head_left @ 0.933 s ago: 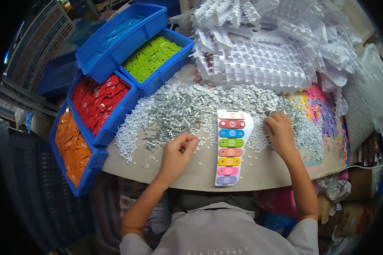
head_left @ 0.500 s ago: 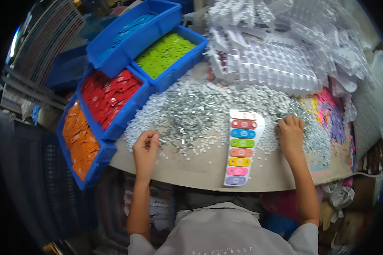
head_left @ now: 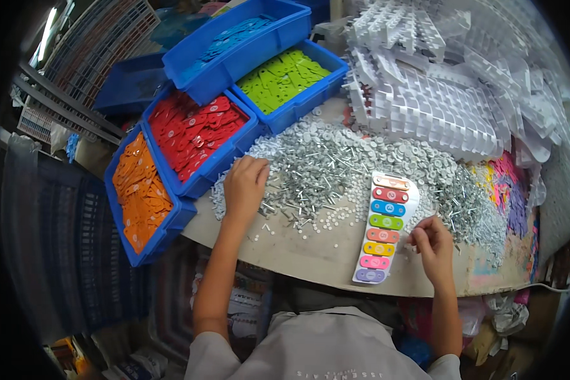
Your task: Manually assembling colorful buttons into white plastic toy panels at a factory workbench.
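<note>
Hands (head_left: 246, 185) over screw-strewn round table (head_left: 310, 253)

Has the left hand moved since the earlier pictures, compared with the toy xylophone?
Yes. The left hand went away from the toy xylophone, toward the bin of red pieces.

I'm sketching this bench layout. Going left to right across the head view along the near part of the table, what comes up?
Bin of orange pieces → left hand on the pile of grey pins → toy xylophone with coloured bars → right hand → pink and purple sheet.
</note>
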`<act>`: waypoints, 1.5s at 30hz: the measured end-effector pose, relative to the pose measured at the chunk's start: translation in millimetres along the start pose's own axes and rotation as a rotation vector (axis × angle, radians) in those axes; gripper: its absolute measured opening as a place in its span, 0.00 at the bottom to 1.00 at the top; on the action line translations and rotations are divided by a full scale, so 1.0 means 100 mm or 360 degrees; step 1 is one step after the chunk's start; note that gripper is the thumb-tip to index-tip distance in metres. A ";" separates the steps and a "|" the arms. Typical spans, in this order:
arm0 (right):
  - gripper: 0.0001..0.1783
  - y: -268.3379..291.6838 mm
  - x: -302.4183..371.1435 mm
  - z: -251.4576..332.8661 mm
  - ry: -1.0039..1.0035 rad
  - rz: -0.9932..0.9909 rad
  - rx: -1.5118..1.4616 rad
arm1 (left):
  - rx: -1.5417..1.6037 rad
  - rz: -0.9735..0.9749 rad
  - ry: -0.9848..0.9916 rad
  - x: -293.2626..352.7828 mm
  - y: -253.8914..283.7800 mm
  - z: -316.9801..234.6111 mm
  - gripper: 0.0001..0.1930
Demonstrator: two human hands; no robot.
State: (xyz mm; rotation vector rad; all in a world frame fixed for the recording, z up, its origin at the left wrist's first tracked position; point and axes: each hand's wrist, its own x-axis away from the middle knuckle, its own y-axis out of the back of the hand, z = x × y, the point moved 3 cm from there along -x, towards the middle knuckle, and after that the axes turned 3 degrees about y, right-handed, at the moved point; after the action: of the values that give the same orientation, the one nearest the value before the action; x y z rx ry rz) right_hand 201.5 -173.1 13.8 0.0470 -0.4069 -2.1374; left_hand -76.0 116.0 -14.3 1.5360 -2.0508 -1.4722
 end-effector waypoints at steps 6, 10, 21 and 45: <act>0.05 -0.14 -0.01 -0.05 -0.0205 0.0050 -0.0408 | -0.0184 0.0004 -0.0038 -0.02 -0.09 0.01 0.05; 0.06 -0.18 -0.05 -0.10 -0.0270 0.0040 -0.0535 | -0.0325 0.0018 -0.0241 -0.02 -0.10 -0.02 0.04; 0.06 -0.20 -0.25 -0.12 -0.0290 -0.0008 -0.0594 | 0.1042 0.0195 0.0479 0.12 0.12 -0.47 0.05; 0.35 -0.12 -0.43 -0.24 -0.0468 -0.0019 -0.0241 | 0.2023 0.1491 0.1021 0.23 -0.99 -1.37 0.05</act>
State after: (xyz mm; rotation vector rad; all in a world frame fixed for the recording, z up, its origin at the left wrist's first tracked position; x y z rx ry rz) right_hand 220.5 -138.6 -17.5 -0.3556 -0.4136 -2.1861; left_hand 63.3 19.0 -33.3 0.7030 -2.6143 0.6996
